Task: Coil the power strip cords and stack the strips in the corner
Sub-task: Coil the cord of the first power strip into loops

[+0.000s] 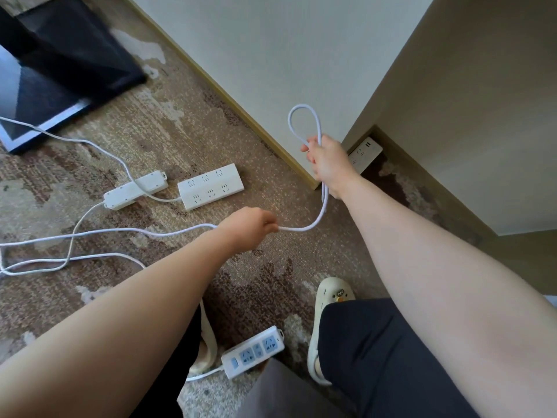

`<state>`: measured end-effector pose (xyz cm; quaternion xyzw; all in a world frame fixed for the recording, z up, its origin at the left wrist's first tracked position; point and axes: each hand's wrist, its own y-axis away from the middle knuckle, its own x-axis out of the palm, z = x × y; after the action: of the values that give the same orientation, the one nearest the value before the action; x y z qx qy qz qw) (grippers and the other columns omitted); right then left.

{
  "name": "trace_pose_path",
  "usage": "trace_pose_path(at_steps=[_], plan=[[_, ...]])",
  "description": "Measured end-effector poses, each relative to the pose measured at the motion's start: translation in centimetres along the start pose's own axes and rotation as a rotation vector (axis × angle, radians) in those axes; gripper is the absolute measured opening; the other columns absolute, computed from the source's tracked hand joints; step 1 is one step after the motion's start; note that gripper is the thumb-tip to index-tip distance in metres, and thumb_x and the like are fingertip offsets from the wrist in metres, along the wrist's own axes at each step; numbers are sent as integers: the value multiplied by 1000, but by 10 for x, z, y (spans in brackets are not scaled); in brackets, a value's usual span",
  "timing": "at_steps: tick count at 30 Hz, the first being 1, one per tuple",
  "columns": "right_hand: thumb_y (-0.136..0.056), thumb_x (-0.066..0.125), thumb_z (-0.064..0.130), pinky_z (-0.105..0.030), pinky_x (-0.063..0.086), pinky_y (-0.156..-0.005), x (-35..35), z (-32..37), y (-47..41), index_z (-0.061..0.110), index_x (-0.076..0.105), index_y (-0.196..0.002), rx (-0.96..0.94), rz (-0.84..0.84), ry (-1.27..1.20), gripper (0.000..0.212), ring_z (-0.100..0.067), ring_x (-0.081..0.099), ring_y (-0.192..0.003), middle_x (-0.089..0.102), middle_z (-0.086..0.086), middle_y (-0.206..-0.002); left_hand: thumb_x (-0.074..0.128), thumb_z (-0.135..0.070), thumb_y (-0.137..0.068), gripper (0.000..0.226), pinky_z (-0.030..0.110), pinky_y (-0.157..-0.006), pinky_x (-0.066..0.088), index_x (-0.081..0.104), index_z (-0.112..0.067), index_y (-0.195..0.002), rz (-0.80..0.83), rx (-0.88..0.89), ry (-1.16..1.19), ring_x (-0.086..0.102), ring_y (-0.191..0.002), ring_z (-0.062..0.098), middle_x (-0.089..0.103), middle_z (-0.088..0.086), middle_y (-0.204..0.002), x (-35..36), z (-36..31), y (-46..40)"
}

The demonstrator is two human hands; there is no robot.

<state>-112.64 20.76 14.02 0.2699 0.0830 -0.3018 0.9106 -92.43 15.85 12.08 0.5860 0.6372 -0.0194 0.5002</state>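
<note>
Now our right hand (327, 164) grips the cord (313, 226) loop upright; our left hand (250, 227) pinches the slack lower-left, so the next wrap runs up-right; the cord trails left across the floor.

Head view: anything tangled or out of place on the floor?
Yes. The loose cords cross in a tangle on the carpet at left, one draped over the narrow strip. Only one strip is in the corner.
</note>
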Motion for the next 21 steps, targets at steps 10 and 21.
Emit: trace_pose_path(at_steps=[10,21], plan=[[-106,36,24,-23,38,-63,-38,-8,-7,22,54,-113,-42,-131,21,19,-4,45,-67,53,12,-85,46,-32,-100,28,28,-69,40,70,-22,-90,47,-229,202,60,-82,22,63,1,-81,-10,108,46],[-105,40,25,-32,38,-68,-11,6,3,20,59,-99,-149,-52,128,21,-11,41,-67,54,1,-83,48,-41,-98,30,22,-57,37,50,-37,-69,3,231,-129,53,-63,4,54,-13,-71,-3,-21,10]])
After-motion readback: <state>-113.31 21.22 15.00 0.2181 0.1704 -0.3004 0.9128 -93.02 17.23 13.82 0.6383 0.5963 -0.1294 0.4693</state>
